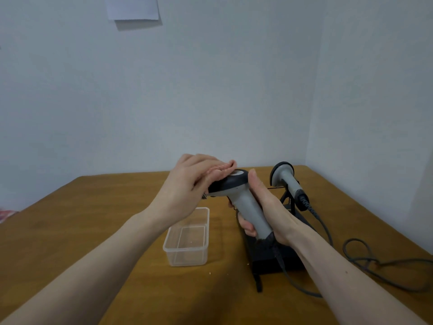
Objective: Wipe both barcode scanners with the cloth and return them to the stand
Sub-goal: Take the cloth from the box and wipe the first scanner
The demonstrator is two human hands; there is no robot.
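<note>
The held barcode scanner [241,195] is raised above the desk [82,219], its grey handle running down toward the person and its black head pointing left. The right hand [271,207] grips the handle, fingers [246,227] curled round it, thumb along its right side. The left hand [187,181] presses a pink cloth [226,168] on top of the head, fingers curled over the cloth. The second barcode scanner [289,181] sits tilted on the black stand [269,256] to the right, head up and away, its cable [365,259] looping on the desk. A clear plastic container [187,240], holding nothing visible, stands below the left hand.
</note>
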